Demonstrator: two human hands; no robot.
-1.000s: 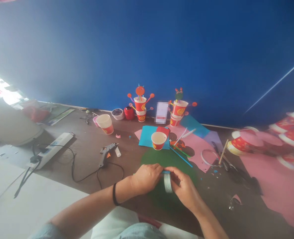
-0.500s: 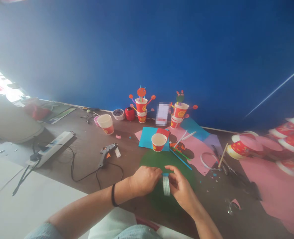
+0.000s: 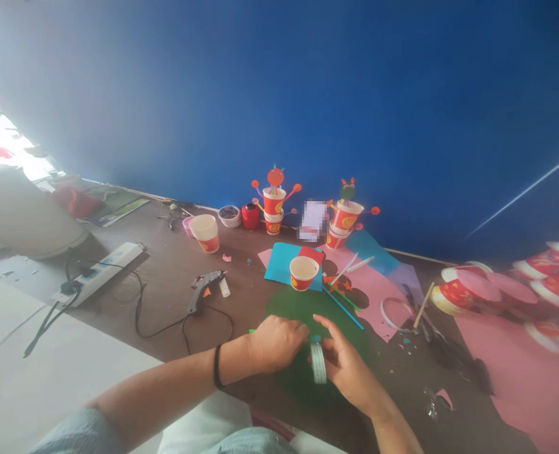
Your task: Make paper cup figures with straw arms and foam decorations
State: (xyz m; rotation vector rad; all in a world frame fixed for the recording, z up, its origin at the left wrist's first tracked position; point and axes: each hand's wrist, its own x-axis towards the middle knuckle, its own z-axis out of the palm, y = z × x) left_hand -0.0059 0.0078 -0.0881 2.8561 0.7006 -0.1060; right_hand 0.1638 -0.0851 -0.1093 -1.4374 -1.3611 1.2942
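Note:
My right hand (image 3: pixel 348 366) holds a roll of patterned tape (image 3: pixel 317 366) upright between thumb and fingers, its index finger stretched out above it. My left hand (image 3: pixel 279 343) is closed, its fingertips close to the tape's upper edge. A small bright green tip (image 3: pixel 251 331) shows beside the left hand; what it belongs to is hidden, and I cannot make out what the fingers pinch. Both hands are over green paper (image 3: pixel 279 302). Just beyond them, a red and white paper cup (image 3: pixel 304 274) stands near blue paper (image 3: pixel 279 265).
Left of the hands lie a glue gun (image 3: pixel 203 290) with its cord and a power strip (image 3: pixel 102 274). Two stacked-cup figures (image 3: pixel 274 202) (image 3: pixel 345 217) stand by the blue wall. Scissors (image 3: pixel 437 331), pink paper (image 3: pixel 378 302) and several decorated cups (image 3: pixel 454 293) are to the right.
The tape roll has dropped slightly in view with the right hand. A bright green tip now shows beside the left hand. The view has shifted a little.

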